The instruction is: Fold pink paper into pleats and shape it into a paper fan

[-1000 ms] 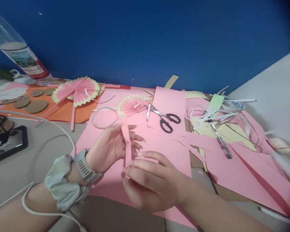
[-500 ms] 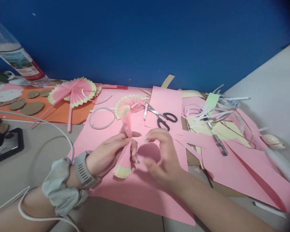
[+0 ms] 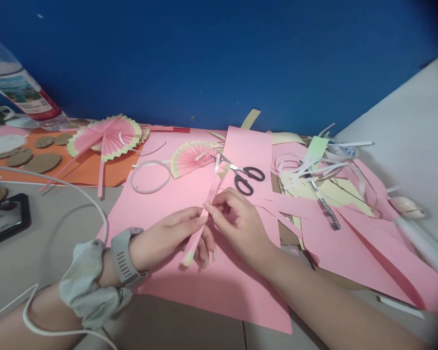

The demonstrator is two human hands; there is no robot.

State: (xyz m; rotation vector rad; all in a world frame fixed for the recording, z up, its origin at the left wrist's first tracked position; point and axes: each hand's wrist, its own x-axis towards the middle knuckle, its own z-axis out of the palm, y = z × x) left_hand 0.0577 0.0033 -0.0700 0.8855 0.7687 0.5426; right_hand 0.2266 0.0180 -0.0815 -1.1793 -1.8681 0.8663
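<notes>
My left hand point(image 3: 171, 238) and my right hand point(image 3: 237, 223) both pinch a folded pink paper strip with yellow-green ends point(image 3: 200, 223), held slantwise just above a large pink sheet point(image 3: 211, 287). The left fingers grip its middle and lower part; the right thumb and finger pinch it at the middle from the right. A grey watch and a pale scrunchie point(image 3: 91, 282) sit on my left wrist. Beyond the hands lie a small half-open pleated fan point(image 3: 191, 155) and black-handled scissors point(image 3: 244, 177).
A larger pink fan point(image 3: 105, 136) lies on orange paper point(image 3: 91, 170) with brown card discs. A white ring point(image 3: 149, 176), a pen point(image 3: 323, 204), curled paper strips and pink offcuts crowd the right. A bottle point(image 3: 18, 87), a phone point(image 3: 3, 218) and a white cable are at the left.
The pleats that fanned out from the left hand are now pressed into a narrow strip, tilted to the right. My right hand came back from open beside it and pinched it.
</notes>
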